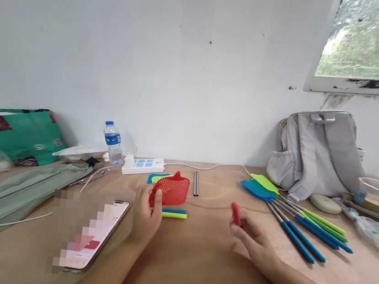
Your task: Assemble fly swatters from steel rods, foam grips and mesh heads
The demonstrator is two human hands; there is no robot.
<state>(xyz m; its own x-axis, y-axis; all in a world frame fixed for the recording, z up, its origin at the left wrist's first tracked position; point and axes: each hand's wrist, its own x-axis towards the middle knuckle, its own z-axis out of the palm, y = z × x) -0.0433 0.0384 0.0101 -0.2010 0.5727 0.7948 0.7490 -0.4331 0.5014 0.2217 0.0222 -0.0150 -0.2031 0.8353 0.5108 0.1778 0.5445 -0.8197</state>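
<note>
My left hand (147, 213) pinches a red mesh fly swatter head (171, 189) by its edge, with the narrow socket pointing up. In my right hand (254, 237) is a red handle grip (236, 213), seen nearly end-on, so its length is hidden. Partly behind the red head lie a blue and a yellow-green swatter head (157, 177). Below it rest a blue grip (178, 211) and a yellow-green grip (176, 215). Thin metal rods (196, 184) lie side by side farther back. Several whole fly swatters (299, 217) are piled right of my right hand.
A phone (102, 237) lies left of my left arm. Along the wall are a power strip (143, 166), a water bottle (113, 144) and a grey backpack (319, 151). Bags (31, 136) fill the far left. A plastic cup (378, 193) stands far right.
</note>
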